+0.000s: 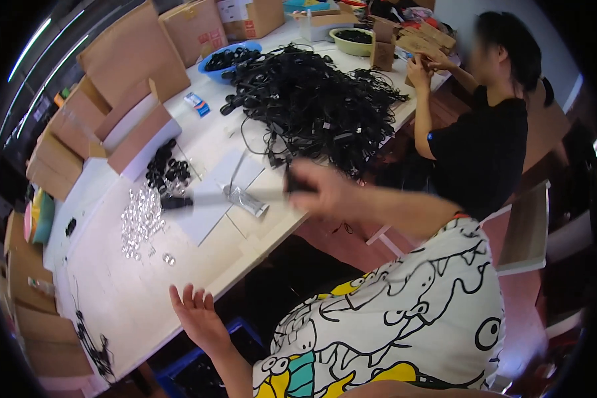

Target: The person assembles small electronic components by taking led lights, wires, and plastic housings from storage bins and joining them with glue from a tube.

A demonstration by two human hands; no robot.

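My right hand point(322, 192) is raised over the table's front edge, its fingers closed round a black piece smeared by motion. A blurred pale grey strip point(235, 198) runs left from it to a dark end point(176, 201); I cannot tell whether these belong to what I hold. Beneath lie a white sheet point(209, 215) and a silver tube point(249, 203). My left hand point(202, 318) hovers by the near table edge, fingers spread and nothing in them. Beyond it are scattered small shiny pieces point(141, 219) and a cluster of round black parts point(166, 169).
A big heap of black cables point(318, 99) covers the table's far middle. Cardboard boxes point(136, 56) line the far left side, near a blue basin point(209, 71). A person in black point(487, 132) sits at right, handling a small box. A blue crate point(179, 371) stands below the table.
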